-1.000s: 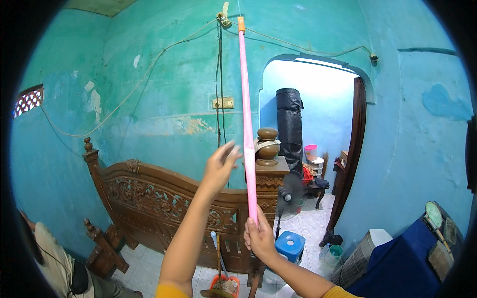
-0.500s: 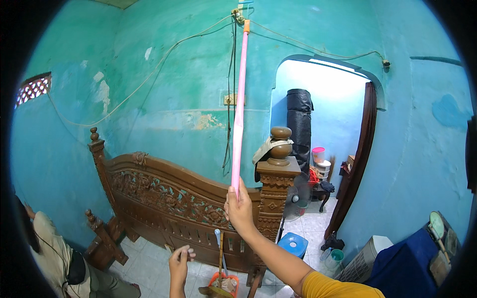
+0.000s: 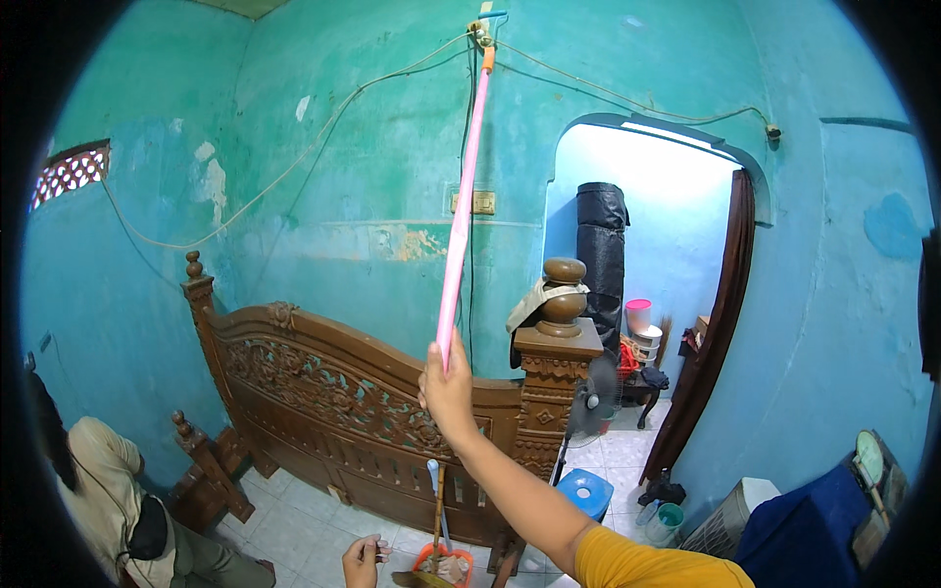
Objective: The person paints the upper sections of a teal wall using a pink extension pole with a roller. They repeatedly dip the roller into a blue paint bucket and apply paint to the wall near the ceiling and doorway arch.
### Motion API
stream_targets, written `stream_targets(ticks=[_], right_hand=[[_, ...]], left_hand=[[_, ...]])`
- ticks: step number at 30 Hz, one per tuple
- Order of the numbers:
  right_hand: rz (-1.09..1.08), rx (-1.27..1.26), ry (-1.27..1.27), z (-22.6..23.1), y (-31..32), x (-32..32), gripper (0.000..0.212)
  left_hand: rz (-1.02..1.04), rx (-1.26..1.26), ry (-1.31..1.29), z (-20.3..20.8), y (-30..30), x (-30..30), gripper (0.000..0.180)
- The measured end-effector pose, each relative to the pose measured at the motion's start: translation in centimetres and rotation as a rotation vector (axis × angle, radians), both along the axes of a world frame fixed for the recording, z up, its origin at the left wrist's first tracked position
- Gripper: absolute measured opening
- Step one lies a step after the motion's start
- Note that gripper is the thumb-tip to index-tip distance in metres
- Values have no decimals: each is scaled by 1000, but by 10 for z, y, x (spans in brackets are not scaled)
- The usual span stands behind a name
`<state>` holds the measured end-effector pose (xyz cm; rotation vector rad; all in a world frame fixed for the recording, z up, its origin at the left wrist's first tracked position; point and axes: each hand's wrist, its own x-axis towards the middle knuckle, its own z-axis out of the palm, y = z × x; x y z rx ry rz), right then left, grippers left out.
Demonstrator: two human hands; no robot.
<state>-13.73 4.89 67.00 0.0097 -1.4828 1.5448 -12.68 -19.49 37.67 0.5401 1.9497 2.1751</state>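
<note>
Holding the pink pole [image 3: 461, 230] aloft, its top near the wall fixture [image 3: 480, 32], seems your current step, your right hand [image 3: 449, 394] wrapping its fingers round the lower end, your left hand's [image 3: 363, 562] grip impossible to tell, so the next move likely needs steadiness.

Above and left of the grip of your right hand [image 3: 448, 392] on the pink pole [image 3: 461, 225], you had open air before the green wall [image 3: 323, 196]. Beyond the grip, the carved headboard [image 3: 323, 392] barred your way; right of it, the bedpost [image 3: 549, 392], fan [image 3: 595, 400] and blue stool [image 3: 585, 493]. Below, an orange bin [image 3: 469, 562] stood near your left hand [image 3: 362, 564].
</note>
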Motion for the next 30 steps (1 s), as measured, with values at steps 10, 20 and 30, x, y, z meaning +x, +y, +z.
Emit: stream_targets(ticks=[10,20,30], right_hand=[[17,-35,69,73,-3,-40,52],[108,-67,108,32,-9,-34,45],[69,-23,132,166,26,-49,53]], left_hand=[[33,-33,-68,-15,-11,22,38],[-11,-26,-140,-43,-28,46,31],[32,-47,-233,-81,-28,51,28]])
